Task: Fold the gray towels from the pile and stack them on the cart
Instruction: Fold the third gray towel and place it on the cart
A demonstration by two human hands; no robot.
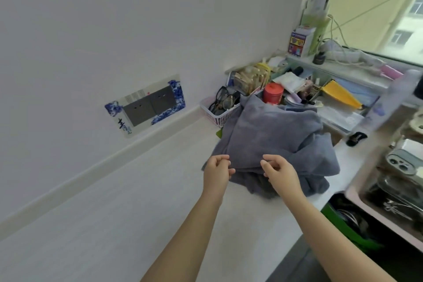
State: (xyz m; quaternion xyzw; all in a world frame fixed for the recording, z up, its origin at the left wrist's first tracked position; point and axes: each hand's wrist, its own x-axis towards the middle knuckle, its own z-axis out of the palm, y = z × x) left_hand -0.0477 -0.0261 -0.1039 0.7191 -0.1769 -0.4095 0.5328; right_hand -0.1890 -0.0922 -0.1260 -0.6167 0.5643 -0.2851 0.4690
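A loose pile of gray towels (272, 135) lies on the white desk (128, 201), with one towel spread fairly flat on top. My left hand (217, 173) hovers at the near left edge of that top towel, its fingers loosely curled. My right hand (280, 173) is at the near edge a little further right, fingers also loosely curled. No fabric is visibly lifted or pinched by either hand. The cart (357, 200) stands at the right, and its top tray holds clutter.
Behind the pile are a pink basket of glasses (215, 112), a red tin (272, 94) and a crowded organizer shelf (343, 71) under the window. A green bin (348, 233) sits low beside the cart. A wall with sockets (148, 104) runs along the left.
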